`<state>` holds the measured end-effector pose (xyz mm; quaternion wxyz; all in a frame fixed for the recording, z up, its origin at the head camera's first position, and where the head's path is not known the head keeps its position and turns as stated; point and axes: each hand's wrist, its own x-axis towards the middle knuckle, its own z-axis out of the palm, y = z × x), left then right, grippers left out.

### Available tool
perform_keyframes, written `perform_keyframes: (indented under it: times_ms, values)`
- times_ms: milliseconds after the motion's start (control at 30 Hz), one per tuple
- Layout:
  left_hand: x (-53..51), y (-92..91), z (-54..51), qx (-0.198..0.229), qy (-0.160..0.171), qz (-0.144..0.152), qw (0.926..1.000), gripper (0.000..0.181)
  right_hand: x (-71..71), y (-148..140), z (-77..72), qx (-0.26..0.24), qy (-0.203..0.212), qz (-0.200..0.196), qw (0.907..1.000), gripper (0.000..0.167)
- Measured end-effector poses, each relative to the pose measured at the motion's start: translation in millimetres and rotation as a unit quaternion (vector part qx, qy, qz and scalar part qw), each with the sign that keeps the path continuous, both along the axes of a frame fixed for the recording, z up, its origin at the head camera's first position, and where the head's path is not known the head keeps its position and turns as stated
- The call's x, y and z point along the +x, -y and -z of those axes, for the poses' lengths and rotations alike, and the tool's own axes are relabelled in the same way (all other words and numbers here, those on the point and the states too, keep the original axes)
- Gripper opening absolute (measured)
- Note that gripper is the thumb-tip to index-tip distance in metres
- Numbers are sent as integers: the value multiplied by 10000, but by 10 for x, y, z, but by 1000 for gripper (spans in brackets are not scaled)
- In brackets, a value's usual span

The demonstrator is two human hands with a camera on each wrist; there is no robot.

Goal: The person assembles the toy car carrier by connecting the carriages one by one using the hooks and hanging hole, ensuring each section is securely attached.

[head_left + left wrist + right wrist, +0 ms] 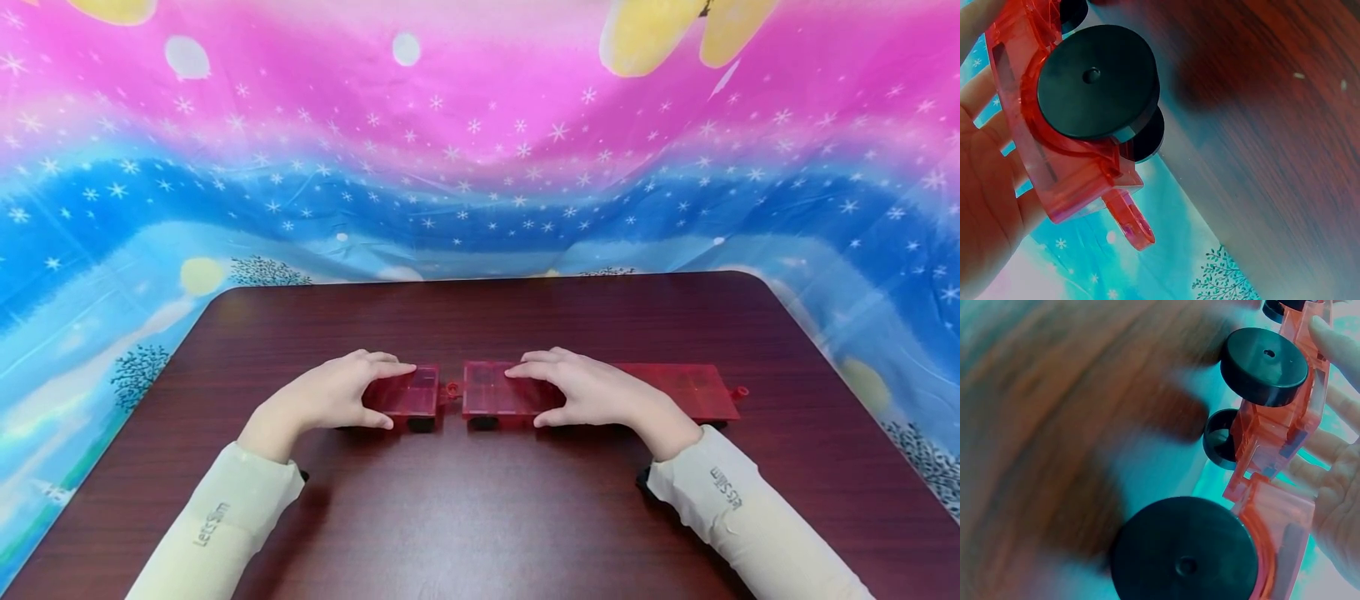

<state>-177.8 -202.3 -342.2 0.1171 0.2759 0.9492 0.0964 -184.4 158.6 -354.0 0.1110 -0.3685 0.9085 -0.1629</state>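
Note:
Red see-through toy train cars with black wheels stand in a row on the table. My left hand (326, 393) grips the left car (420, 392), thumb on the near side and fingers over the far side. With my right hand (592, 387) I hold the middle car (483, 390) the same way. A red ring coupling (452, 390) lies between these two cars; whether it is hooked, I cannot tell. Past my right wrist stands the right car (693, 390), its joint to the middle car hidden in the head view. In the left wrist view, a red hook (1132, 222) sticks out.
The dark brown wooden table (450, 517) has rounded far corners. Behind it hangs a pink and blue cloth (480, 167) with snowflakes and yellow butterfly shapes. At the far right end of the row, a small red coupling (741, 392) juts out.

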Motion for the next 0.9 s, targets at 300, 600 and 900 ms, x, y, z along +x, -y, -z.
perform_keyframes:
  times_ms: [300, 600, 900]
  values:
    - [8, 7, 20, 70, -27, 10, 10000, 78, -20, 6, 0, 50, 82, -5, 10000, 69]
    - [9, 23, 45, 99, -48, 24, 9999, 79, -33, 16, -4, 101, 79, -22, 9999, 69]
    - [14, 39, 71, 231, -23, 3, 9997, 82, -39, 18, 4, 150, 9, -27, 9999, 70]
